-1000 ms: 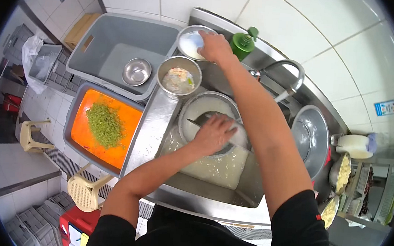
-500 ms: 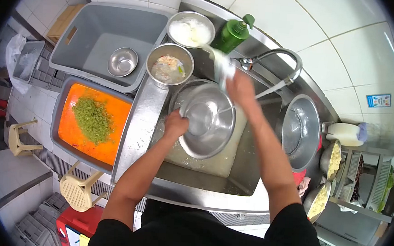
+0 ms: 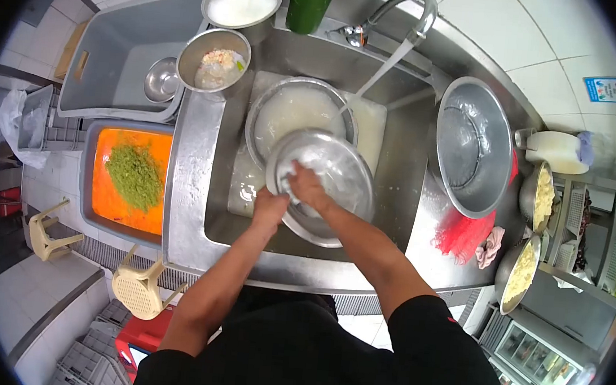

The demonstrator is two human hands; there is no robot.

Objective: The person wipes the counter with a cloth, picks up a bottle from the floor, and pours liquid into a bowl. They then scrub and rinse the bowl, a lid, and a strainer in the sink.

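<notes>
A shiny metal bowl is tilted over the front of the sink. My left hand grips its near-left rim, fingers closed. Inside the bowl, my right hand presses against the wet inner wall with curled fingers; whatever it holds is hidden. Behind, a larger basin of cloudy water stands in the sink, partly covered by the bowl. Water from the faucet streams into that basin.
Left of the sink stand a bowl of white foamy liquid, a pot of food scraps, a grey tub and a tray of orange liquid with chopped greens. A large basin and red netting lie right.
My right hand has come down from beside the green bottle, where it held something white and blurred, into the bowl. The bowl has moved nearer me, uncovering the basin behind.
</notes>
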